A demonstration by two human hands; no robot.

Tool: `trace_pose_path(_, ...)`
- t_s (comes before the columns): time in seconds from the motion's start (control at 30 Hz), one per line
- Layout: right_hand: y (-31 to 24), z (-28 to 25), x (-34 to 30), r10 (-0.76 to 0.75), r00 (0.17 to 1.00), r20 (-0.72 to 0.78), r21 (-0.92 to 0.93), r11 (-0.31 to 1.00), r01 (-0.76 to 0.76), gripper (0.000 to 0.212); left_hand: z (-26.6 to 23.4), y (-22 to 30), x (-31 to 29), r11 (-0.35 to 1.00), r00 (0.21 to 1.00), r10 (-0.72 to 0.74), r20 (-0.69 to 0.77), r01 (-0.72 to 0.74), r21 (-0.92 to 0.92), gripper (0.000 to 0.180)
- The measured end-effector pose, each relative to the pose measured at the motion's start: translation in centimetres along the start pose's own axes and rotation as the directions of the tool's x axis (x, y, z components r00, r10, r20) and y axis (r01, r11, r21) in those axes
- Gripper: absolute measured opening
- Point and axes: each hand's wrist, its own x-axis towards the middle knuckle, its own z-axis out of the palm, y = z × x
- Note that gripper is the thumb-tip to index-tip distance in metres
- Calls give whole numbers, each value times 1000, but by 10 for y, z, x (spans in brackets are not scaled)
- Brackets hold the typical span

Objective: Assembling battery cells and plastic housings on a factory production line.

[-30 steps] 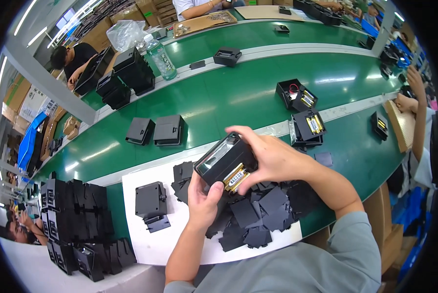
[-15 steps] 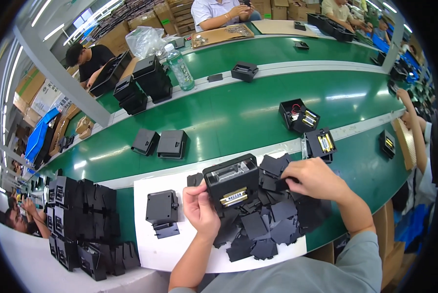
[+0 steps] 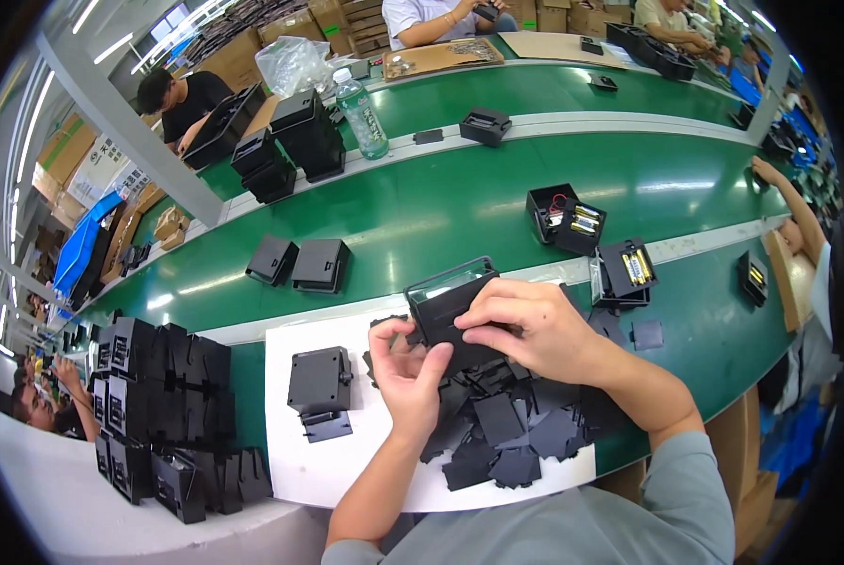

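In the head view, the person holds a black box (image 3: 450,311) with both hands, above a white sheet (image 3: 347,461) on the counter (image 3: 422,217). The left hand (image 3: 411,369) has its grip closed on the lower left side of the box, with the thumb up against it. The right hand (image 3: 535,330) lies over the right side of the box, and its fingers (image 3: 493,306) press on the front, so its grip is closed on the box too. The box is tilted, and its top edge looks clear and shiny.

Under the hands lies a pile of flat black lids (image 3: 507,424), spread on the sheet and touching each other. To the left on the sheet sits one small black case (image 3: 319,379), apart from the pile. At the far left stands a stack of black boxes (image 3: 163,405).

On the green belt beyond the hands lie two closed black cases (image 3: 300,264) side by side. To the right sit open boxes with batteries (image 3: 568,218) inside. A plastic bottle (image 3: 362,115) stands farther back. Other people sit at the far side and at the edges.
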Motion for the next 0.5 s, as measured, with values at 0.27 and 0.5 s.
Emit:
trace_pose_path(0.27, 3, -13, 14, -368, 928, -67, -469, 832, 296, 37, 6, 7, 9, 993, 1000, -3, -13, 5, 115, 33)
trace_pose_path(0.5, 42, -12, 22, 229, 973, -6, 279, 935, -218, 74, 23, 22, 47, 984, 986, -155, 58, 148, 99, 29)
